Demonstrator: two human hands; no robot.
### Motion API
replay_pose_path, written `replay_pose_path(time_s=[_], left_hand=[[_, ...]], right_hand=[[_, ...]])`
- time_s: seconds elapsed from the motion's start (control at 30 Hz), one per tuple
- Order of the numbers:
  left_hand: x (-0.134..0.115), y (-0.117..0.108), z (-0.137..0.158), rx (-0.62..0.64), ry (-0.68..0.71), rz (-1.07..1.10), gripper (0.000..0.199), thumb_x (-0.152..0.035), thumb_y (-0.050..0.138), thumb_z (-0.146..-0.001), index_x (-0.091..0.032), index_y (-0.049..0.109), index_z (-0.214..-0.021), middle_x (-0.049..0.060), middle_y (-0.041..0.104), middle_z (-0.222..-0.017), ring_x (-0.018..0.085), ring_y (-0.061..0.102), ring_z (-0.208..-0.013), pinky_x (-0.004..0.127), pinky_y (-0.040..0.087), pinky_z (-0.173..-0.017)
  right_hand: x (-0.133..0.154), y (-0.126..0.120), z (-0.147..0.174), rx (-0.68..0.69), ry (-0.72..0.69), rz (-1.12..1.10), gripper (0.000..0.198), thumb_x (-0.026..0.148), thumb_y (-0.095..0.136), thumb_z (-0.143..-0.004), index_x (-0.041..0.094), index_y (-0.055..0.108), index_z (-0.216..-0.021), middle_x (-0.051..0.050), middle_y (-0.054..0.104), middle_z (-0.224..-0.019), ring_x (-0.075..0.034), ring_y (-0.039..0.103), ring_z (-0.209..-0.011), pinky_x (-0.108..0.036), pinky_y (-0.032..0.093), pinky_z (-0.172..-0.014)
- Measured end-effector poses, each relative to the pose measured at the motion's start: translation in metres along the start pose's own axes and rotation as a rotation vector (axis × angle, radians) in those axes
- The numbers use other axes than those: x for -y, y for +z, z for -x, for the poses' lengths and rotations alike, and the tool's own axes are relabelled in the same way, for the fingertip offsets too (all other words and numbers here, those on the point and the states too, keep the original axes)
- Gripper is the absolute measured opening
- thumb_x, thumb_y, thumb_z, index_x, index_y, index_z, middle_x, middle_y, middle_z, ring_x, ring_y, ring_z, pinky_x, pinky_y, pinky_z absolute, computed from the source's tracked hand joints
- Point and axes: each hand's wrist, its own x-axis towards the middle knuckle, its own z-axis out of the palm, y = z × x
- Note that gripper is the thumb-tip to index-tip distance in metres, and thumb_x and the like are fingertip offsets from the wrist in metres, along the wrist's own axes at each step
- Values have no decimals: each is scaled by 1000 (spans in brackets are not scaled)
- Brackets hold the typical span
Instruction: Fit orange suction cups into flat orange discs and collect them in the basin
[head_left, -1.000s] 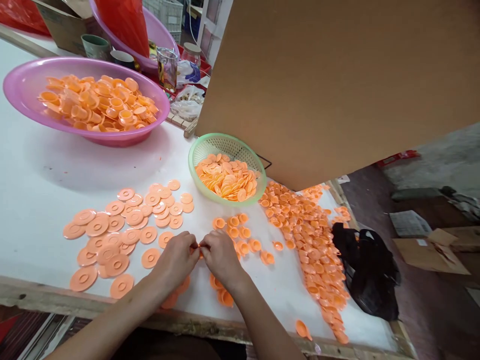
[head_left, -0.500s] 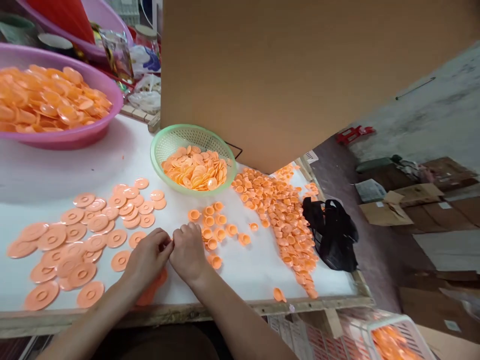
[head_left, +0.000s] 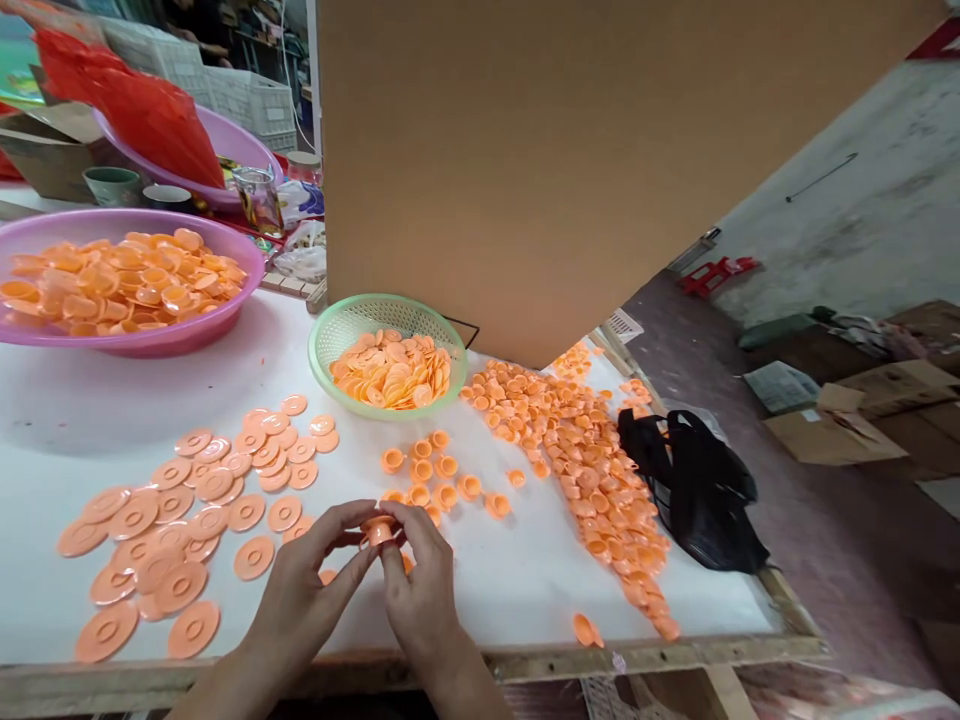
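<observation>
Between both hands, low over the front of the table, is a small orange toy cup (head_left: 380, 533) against an orange saucer. My left hand (head_left: 319, 565) pinches it from the left with thumb and fingers. From the right, the thumb and fingers of my right hand (head_left: 421, 570) press on the same piece; fingers partly cover it. Flat orange saucers (head_left: 184, 585) with ring centres lie spread to the left of my hands. Just beyond my fingers stands a loose group of orange toy cups (head_left: 445, 466).
A green colander (head_left: 322, 376) of orange discs sits ahead, before a large cardboard box (head_left: 510, 180). A pink basin (head_left: 251, 262) of orange pieces stands left. Piled cups (head_left: 592, 480) and a black bag (head_left: 690, 490) lie right, near the wooden table edge (head_left: 652, 655).
My hands have turned and their fingers have lifted, bringing the cup and saucer into sight. The camera view has tilted up, so the table things appear lower.
</observation>
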Motion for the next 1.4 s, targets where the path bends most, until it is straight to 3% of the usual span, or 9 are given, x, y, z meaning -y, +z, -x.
replay_pose_path(time_s=[0.43, 0.63, 0.77, 0.9, 0.97, 1.07, 1.17, 1.27, 1.4], left_hand=[[-23, 16, 2, -103, 371, -317, 20, -20, 59, -89, -23, 62, -109, 1, 69, -89, 11, 66, -79, 17, 52, -70], [-23, 18, 4, -64, 389, -316, 19, -16, 56, -90, -23, 61, -107, -1, 66, -82, 9, 63, -74, 16, 49, -67], [-14, 10, 5, -17, 285, -279, 17, -31, 62, -87, -24, 66, -102, -1, 70, -84, 12, 65, -74, 18, 50, -67], [4, -4, -13, -88, -117, -340, 36, -57, 62, -81, -26, 70, -98, -2, 73, -91, 17, 66, -78, 21, 49, -63], [15, -8, -30, -119, -243, -435, 42, -63, 61, -78, -27, 71, -98, -2, 73, -88, 16, 64, -70, 23, 46, -58], [29, -5, -51, -23, -183, -491, 40, -58, 59, -80, -25, 72, -98, 0, 70, -82, 16, 61, -67, 25, 44, -62], [38, 10, -65, 94, -70, -478, 34, -48, 55, -84, -22, 73, -96, 2, 65, -82, 15, 59, -70, 27, 44, -66], [41, 13, -70, 103, -29, -476, 36, -45, 50, -89, -21, 71, -106, 3, 61, -87, 14, 56, -66, 27, 44, -65], [44, -31, -58, 27, -15, -539, 29, -34, 47, -90, -20, 70, -101, 5, 65, -94, 16, 59, -77, 29, 45, -72]], right_hand=[[5, 5, 4, -172, -87, -106, 19, 10, 40, -87, 21, 50, -100, -2, 53, -83, -13, 57, -68, -25, 48, -60], [0, 10, 9, -152, 10, -201, 18, 9, 44, -82, 21, 51, -95, 0, 54, -79, -13, 57, -66, -24, 47, -57], [6, 5, 3, -33, 106, -226, 10, 15, 52, -81, 20, 55, -89, 0, 59, -76, -12, 57, -62, -23, 45, -55], [-5, -35, -25, 142, 200, -87, 27, 20, 61, -77, 22, 65, -104, -2, 66, -95, -11, 59, -66, -23, 48, -60], [-27, -73, -41, 1, 197, 22, 31, 22, 57, -80, 23, 67, -109, -5, 65, -105, -14, 62, -75, -26, 51, -67], [-78, -128, -60, -361, 310, 378, 30, 24, 53, -79, 18, 71, -103, -10, 63, -105, -16, 60, -71, -34, 51, -75], [-128, -156, -71, -370, 459, 543, 33, 27, 57, -72, 16, 74, -98, -11, 65, -100, -17, 60, -65, -37, 50, -81], [-154, -158, -72, -326, 498, 522, 29, 29, 52, -70, 16, 74, -85, -9, 69, -87, -21, 64, -72, -35, 50, -78], [-160, -153, -65, -318, 522, 497, 38, 27, 48, -66, 14, 74, -90, -10, 71, -85, -22, 66, -73, -35, 51, -76]])
